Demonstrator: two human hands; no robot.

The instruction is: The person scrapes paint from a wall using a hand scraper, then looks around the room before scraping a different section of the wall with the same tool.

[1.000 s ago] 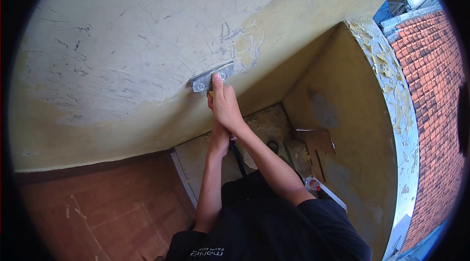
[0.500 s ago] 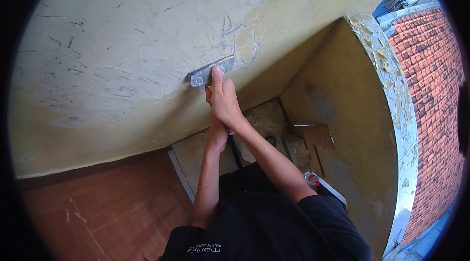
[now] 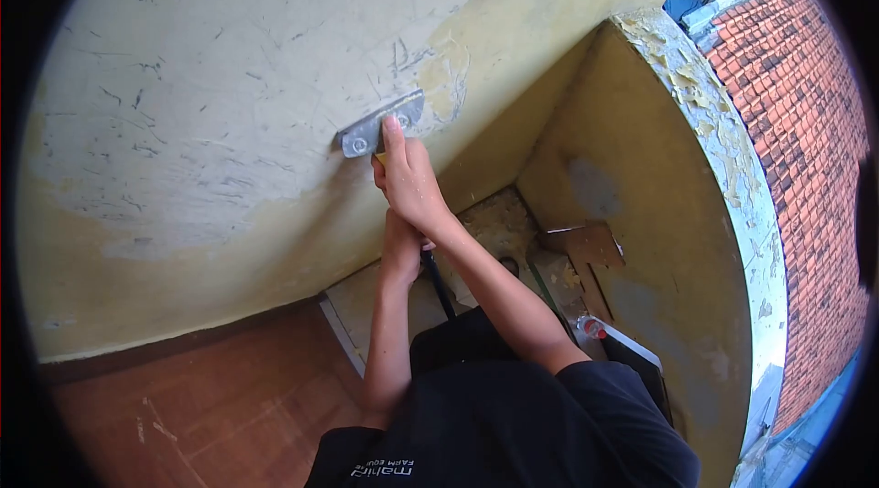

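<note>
A wide metal scraper (image 3: 380, 124) lies with its blade against the partly stripped wall (image 3: 211, 76). My right hand (image 3: 410, 178) is closed around the scraper's handle near the blade, its thumb stretched up onto the metal. Just below it, my left hand (image 3: 401, 245) wraps round the lower part of the same long handle. The handle's black end (image 3: 439, 285) sticks out beneath my left hand. Bare scratched patches and yellowish paint surround the blade.
At the right stands a low parapet (image 3: 687, 213) with a peeling top edge, and beyond it a tiled roof (image 3: 797, 140). Below are a reddish floor (image 3: 220, 406), brown board pieces (image 3: 591, 245) and a clear bottle with a red cap (image 3: 593, 330).
The camera view has shifted slightly. The scraper and both hands appear a little further left and up in the view, with the grip unchanged.
</note>
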